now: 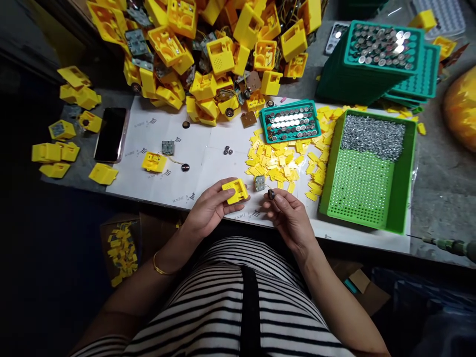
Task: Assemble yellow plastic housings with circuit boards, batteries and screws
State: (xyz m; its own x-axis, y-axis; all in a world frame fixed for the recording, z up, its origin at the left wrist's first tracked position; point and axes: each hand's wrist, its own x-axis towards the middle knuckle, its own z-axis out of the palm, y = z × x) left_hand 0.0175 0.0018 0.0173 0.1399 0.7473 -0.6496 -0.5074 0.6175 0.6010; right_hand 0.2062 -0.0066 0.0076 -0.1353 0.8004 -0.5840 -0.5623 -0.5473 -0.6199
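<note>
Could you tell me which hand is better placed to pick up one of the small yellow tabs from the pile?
The right hand, probably: it sits just below the pile of yellow tabs, while the left hand holds the yellow casing.

black phone (110, 134), green tray (403, 198) of screws (373, 136)

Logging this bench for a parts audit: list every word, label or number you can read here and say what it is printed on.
"JANDU", roughly; letters small, reading unsure: repeated logo print on the white paper sheet, clearest near its front edge left of the left hand.
The other logo marks across the sheet: too small to read.
yellow housing, small circuit board, phone, green tray: no legible text.
</note>
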